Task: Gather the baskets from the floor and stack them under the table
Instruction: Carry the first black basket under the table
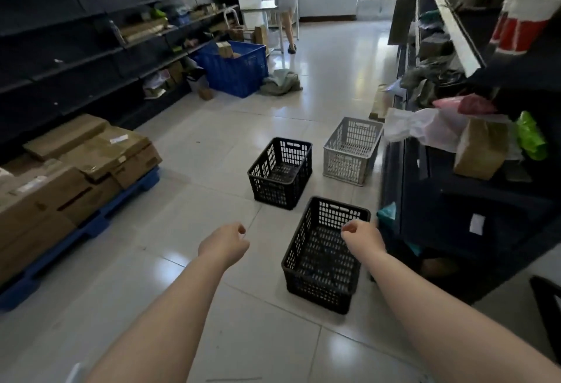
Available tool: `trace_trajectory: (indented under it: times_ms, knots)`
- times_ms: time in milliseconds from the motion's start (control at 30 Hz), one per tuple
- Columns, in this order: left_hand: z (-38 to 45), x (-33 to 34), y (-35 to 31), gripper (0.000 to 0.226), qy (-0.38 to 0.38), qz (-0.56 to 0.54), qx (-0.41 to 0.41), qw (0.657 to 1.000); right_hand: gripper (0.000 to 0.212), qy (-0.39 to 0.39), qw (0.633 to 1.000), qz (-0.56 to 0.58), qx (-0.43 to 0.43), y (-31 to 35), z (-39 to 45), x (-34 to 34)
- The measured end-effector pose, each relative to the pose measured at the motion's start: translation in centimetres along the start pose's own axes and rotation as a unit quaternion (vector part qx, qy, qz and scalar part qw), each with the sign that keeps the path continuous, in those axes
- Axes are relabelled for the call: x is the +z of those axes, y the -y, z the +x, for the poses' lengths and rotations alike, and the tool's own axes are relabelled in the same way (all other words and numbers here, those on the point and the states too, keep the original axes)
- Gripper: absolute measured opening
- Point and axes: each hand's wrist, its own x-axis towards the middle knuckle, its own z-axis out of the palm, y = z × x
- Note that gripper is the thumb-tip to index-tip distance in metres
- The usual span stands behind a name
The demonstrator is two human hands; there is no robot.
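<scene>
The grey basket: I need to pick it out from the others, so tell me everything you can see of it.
The grey basket is a rectangular crate of what looks like light grey plastic, with lattice walls and floor and a slot handle in its far end wall. It looks empty and stands upright on the tiled floor, close beside the dark shelving on the right, farthest of the three small baskets. It stands apart from the black basket to its left. Neither hand touches it.
</scene>
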Motion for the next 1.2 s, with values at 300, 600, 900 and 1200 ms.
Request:
trace_trajectory:
  times_ms: [300,600,900,1200]
  knots:
    - [15.0,-7.1,3.5,0.041,0.003,0.045,0.055,0.997,0.024,-0.004,1.0,0.01,-0.014,11.3,11.4,7.5]
    - [33.1,-14.5,2.7,0.038,0.02,0.057,0.074,0.995,0.024,-0.038,0.997,0.044,0.052,21.0,26.8,10.4]
    - [51.6,-16.7,-4.2,0.037,0.073,0.117,0.212,0.967,0.023,-0.14,0.969,0.086,0.185,22.3,37.8,9.8]
    - [63.9,-12.2,-16.7,0.037,0.193,0.21,0.392,0.875,0.023,-0.281,0.86,0.209,0.371,18.8,41.7,11.5]
